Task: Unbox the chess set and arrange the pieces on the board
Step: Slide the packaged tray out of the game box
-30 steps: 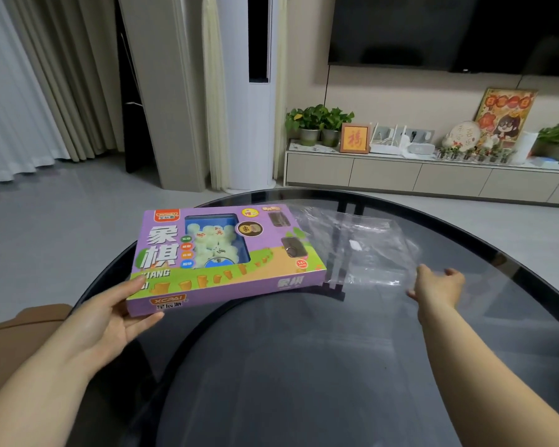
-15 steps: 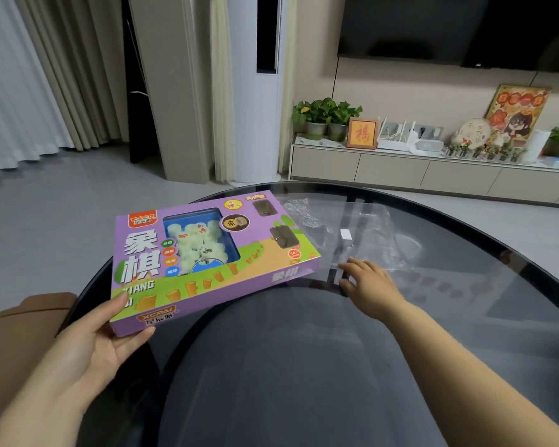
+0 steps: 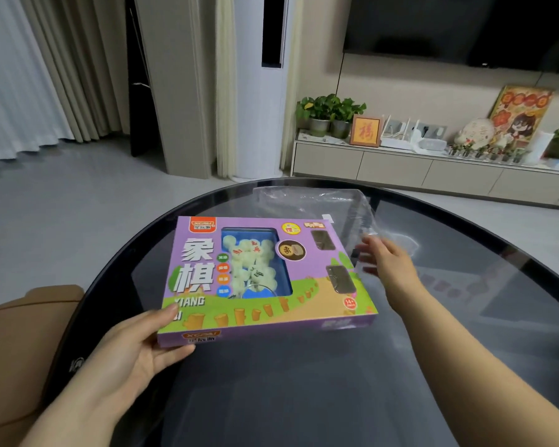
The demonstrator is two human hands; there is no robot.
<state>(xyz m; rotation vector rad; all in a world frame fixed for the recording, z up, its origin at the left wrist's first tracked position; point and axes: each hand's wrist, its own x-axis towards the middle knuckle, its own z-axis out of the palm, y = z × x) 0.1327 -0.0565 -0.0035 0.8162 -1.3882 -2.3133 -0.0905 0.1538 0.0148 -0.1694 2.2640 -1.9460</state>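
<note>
A purple chess set box [image 3: 323,295] with a clear window hangs just above the dark glass table [image 3: 465,333]. Pale round pieces [image 3: 250,259] with red and dark characters show through the window. My left hand [image 3: 142,346] grips the box's near left corner, thumb on top and fingers underneath. My right hand [image 3: 389,266] is at the box's right edge with fingers spread and slightly bent; contact with the box is unclear. A clear plastic wrapper [image 3: 317,201] lies on the table behind the box.
The table's black rim [image 3: 117,269] curves round to the left. A brown seat [image 3: 29,317] sits at the near left. Beyond the table are a grey floor, a low cabinet [image 3: 433,169] with plants and ornaments, and a white tower unit [image 3: 259,91].
My right hand let go of the plastic wrapper, which now lies on the table, and came back to the box's right edge. The box swung round to face me more squarely.
</note>
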